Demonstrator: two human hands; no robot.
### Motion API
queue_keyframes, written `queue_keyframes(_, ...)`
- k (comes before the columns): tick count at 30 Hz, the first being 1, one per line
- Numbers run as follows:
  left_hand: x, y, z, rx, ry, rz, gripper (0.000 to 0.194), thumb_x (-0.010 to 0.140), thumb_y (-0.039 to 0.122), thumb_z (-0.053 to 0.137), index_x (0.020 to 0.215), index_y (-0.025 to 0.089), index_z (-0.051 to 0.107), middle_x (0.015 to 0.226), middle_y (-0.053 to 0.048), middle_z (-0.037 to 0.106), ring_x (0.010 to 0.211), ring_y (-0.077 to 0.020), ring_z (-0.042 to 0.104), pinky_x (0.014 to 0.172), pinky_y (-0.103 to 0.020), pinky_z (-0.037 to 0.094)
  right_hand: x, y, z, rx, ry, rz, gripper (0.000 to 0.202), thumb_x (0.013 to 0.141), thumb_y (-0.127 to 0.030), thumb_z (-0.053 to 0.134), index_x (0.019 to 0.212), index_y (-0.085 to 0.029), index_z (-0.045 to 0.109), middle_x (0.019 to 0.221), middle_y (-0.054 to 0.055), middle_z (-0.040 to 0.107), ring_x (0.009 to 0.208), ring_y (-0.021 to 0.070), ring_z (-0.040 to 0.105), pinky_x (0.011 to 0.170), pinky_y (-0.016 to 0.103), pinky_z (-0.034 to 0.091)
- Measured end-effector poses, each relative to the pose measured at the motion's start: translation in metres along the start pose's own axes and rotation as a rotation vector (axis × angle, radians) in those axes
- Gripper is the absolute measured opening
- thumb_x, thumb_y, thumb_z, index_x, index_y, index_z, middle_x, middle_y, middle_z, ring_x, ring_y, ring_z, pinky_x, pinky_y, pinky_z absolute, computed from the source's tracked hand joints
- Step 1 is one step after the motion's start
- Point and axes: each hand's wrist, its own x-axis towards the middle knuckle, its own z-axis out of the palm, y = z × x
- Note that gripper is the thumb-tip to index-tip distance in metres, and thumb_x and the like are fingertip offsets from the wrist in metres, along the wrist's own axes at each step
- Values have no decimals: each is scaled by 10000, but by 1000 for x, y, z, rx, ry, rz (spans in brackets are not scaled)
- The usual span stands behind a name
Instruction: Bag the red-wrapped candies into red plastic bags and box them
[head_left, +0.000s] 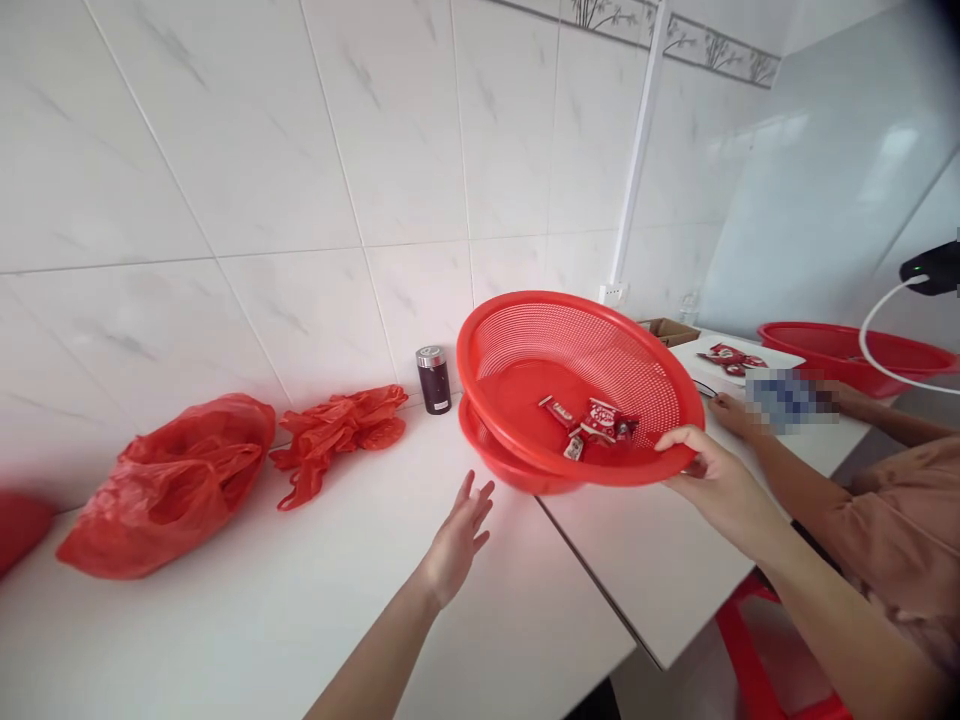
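Note:
My right hand [701, 470] grips the near right rim of a red plastic colander basket [517, 385], which is tilted. Several red-wrapped snack packets [600, 418] lie together in the lower right of the basket. Below it, another red basin [487, 455] shows partly on the table; the tilted one hides most of it. My left hand [456, 535] is held over the white table with fingers spread, apart from the basket, just left of it and nearer to me. Nothing is in that hand.
A dark flask [433, 382], a crumpled red plastic bag [341, 435] and a fuller red bag [172, 490] stand along the tiled wall. At right, a co-worker's arms [780, 465] are near a white tray [780, 360] of red packets and a red basin [825, 345]. A gap [592, 575] separates the tables.

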Motion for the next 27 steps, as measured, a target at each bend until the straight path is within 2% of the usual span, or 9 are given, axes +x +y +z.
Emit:
queue_keyframes(2, 6, -8, 2, 55, -44, -2, 706, 883, 593, 476, 1503, 386, 211, 1578, -32, 305, 1444, -249, 272, 1132, -505, 232, -12, -11, -3, 49, -99, 23, 261, 705, -361, 689, 897, -248, 554, 922, 20, 635, 765, 183, 592, 643, 269, 482)
queue_keyframes(5, -3, -20, -5, 129, -21, 27, 635, 853, 549, 556, 1428, 316, 420, 1497, -98, 441, 1383, -296, 390, 1085, -528, 324, -27, -26, -1, 93, -233, 73, 244, 743, -396, 677, 894, -260, 543, 909, 11, 633, 752, 181, 591, 651, 278, 488)
queue_keyframes(9, -28, -27, -31, 92, 101, 102, 542, 848, 476, 583, 1334, 239, 539, 1333, -135, 605, 1282, -305, 516, 1037, -518, 413, -43, -35, 8, 127, -394, 133, 241, 753, -441, 670, 846, -259, 541, 847, -3, 638, 744, 184, 596, 667, 277, 496)
queue_keyframes(11, -41, -25, -49, 33, 172, 100, 498, 871, 453, 560, 1319, 239, 537, 1314, -122, 618, 1268, -284, 530, 1043, -494, 421, -48, -31, 14, 106, -436, 126, 228, 749, -438, 662, 834, -259, 550, 851, 1, 641, 781, 195, 601, 695, 282, 502)
queue_keyframes(17, -72, -25, -90, 0, 386, 82, 429, 884, 455, 561, 1247, 227, 529, 1386, -141, 534, 1199, -254, 581, 994, -422, 488, -48, 11, 30, -150, -376, 123, 197, 708, -427, 647, 829, -287, 582, 937, 8, 689, 860, 241, 647, 743, 313, 520)
queue_keyframes(21, -77, -31, -106, 156, 444, 186, 419, 874, 495, 552, 1178, 207, 550, 1309, -137, 562, 1151, -249, 592, 938, -409, 524, -49, 31, 42, -339, -288, 159, 365, 710, -518, 629, 1041, -366, 604, 889, 10, 721, 820, 284, 691, 682, 353, 521)
queue_keyframes(22, -77, -32, -111, 234, 470, 224, 403, 868, 495, 552, 1149, 207, 562, 1295, -128, 566, 1149, -252, 586, 920, -407, 531, -51, 31, 43, -355, -315, 172, 452, 707, -529, 627, 1135, -388, 588, 824, 9, 720, 768, 286, 693, 651, 356, 520)
queue_keyframes(24, -75, -34, -121, 401, 552, 305, 367, 856, 481, 554, 1103, 211, 583, 1259, -110, 579, 1144, -257, 577, 893, -402, 532, -57, 20, 45, -337, -467, 207, 604, 707, -511, 628, 1293, -402, 529, 679, -2, 691, 609, 265, 667, 584, 350, 513)
queue_keyframes(27, -73, -37, -133, 522, 681, 389, 326, 863, 450, 529, 1085, 218, 587, 1208, -94, 598, 1142, -253, 574, 854, -378, 530, -68, -22, 52, -210, -741, 228, 619, 744, -463, 629, 1349, -392, 518, 609, -4, 659, 526, 223, 630, 552, 320, 518)
